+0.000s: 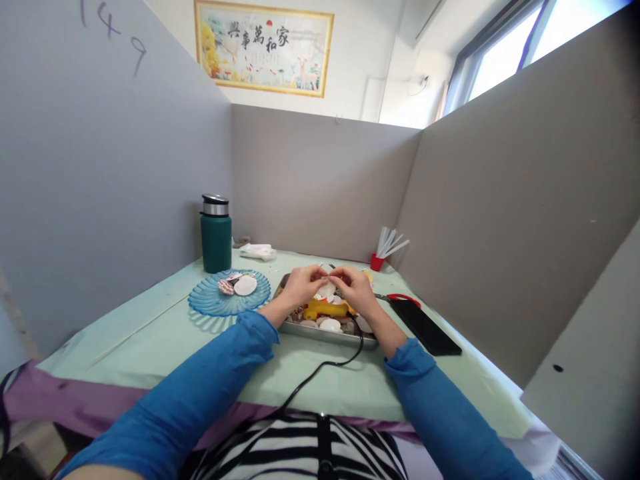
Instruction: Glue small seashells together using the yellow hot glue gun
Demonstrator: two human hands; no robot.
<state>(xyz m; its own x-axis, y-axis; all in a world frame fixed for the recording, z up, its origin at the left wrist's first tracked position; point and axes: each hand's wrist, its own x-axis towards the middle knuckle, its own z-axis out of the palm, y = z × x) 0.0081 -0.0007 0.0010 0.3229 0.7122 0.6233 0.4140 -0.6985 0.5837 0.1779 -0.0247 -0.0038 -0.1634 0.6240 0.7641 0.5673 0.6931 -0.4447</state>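
Both hands meet over the metal tray [327,335]: left hand [301,285] and right hand [356,288] pinching a white shell [329,289] between curled fingertips.

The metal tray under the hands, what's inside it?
The metal tray holds white shells, a yellow tool and small stones. The left hand and right hand, pinching a shell together above it, cover the tray's middle and far part.
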